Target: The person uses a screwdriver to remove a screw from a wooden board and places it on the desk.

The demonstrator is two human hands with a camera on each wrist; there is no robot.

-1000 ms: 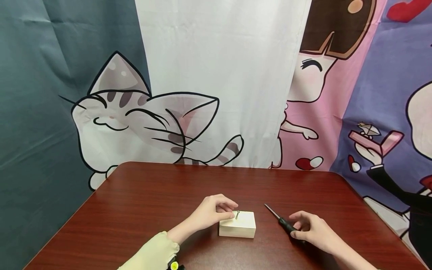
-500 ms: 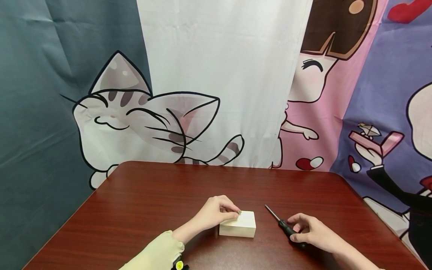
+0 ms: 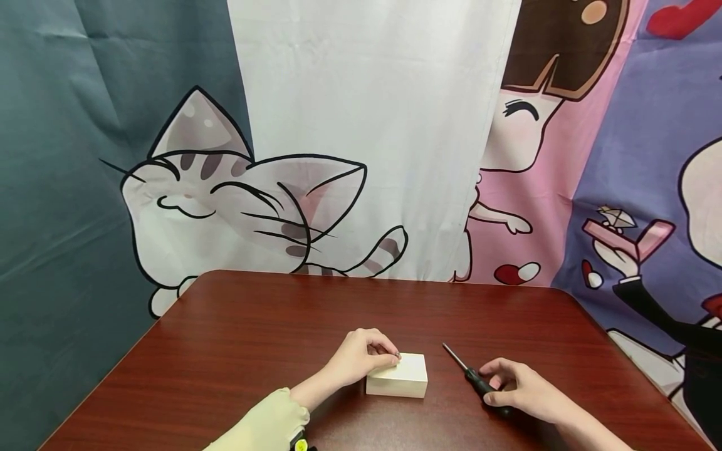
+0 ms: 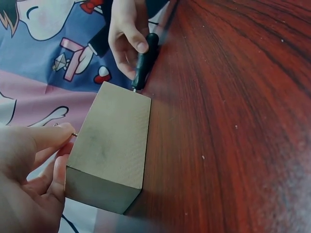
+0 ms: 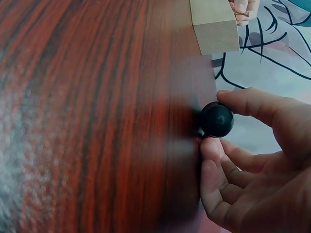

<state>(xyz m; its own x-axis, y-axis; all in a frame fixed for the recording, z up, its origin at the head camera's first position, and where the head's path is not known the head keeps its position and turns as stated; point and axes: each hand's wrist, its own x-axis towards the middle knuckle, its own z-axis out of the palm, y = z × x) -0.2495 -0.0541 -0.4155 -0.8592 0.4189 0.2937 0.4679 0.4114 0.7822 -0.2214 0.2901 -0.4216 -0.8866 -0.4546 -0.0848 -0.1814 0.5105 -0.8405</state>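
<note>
A pale wooden block (image 3: 397, 387) lies on the table in front of me. At its top face, my left hand (image 3: 359, 358) pinches a small metal screw (image 4: 74, 134) between thumb and fingertips; most of the screw is hidden by the fingers. To the right of the block lies a screwdriver (image 3: 476, 381) with a black handle and a thin metal shaft, its tip toward the far side. My right hand (image 3: 527, 389) holds the handle between thumb and fingers, low over the table. The right wrist view looks onto the rounded handle end (image 5: 217, 119).
The reddish-brown wooden table (image 3: 271, 313) reaches to a cartoon-printed curtain (image 3: 338, 94) behind its far edge. A pale yellow sleeve (image 3: 262, 416) covers the left forearm, with a dark band at the wrist.
A second ago the screw stood visible on the block beside my parted left fingers; the fingertips have since closed around it. My right hand has barely shifted on the screwdriver handle.
</note>
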